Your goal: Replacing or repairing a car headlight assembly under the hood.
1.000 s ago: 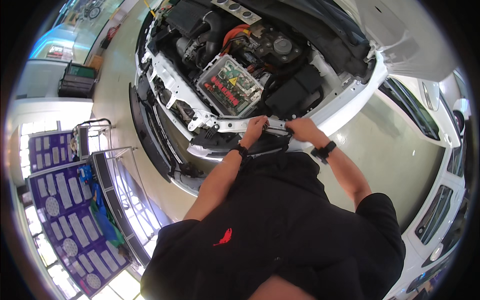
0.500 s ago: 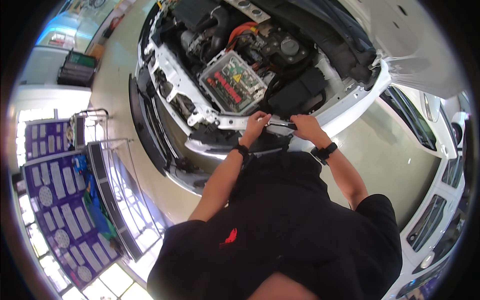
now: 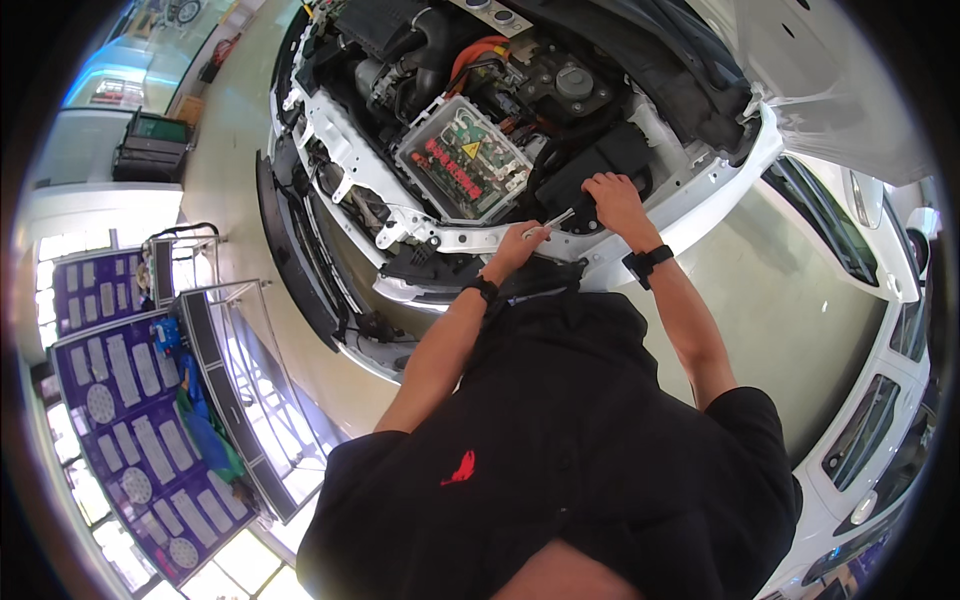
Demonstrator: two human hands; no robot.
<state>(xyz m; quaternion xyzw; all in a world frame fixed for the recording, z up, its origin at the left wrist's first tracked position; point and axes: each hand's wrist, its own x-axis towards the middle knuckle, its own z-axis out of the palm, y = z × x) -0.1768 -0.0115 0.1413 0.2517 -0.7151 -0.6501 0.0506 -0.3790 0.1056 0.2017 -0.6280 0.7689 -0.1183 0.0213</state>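
Observation:
In front of me is the engine bay of a white car, its white front crossmember [image 3: 470, 240] nearest to my body. My left hand [image 3: 518, 247] is closed around a slim silver wrench-like tool [image 3: 562, 218], whose free end points up and right over the crossmember. My right hand [image 3: 615, 205] is apart from the tool, at the near edge of a black box [image 3: 600, 165]. Its fingers are bent down and drawn together; whatever lies under the fingertips is hidden. Left of the box sits a clear-lidded case [image 3: 465, 160] showing a circuit board and a yellow warning triangle.
Orange cables [image 3: 477, 55] and a round cap [image 3: 574, 82] lie deeper in the bay. The detached black bumper [image 3: 290, 250] stands at the left front. A wheeled trolley [image 3: 225, 390] and purple boards [image 3: 150, 430] are at far left. Another white car [image 3: 870, 430] stands at right.
My right hand has let go of the tool and moved up to the black box. My left hand keeps the tool, now tilted with its free end higher.

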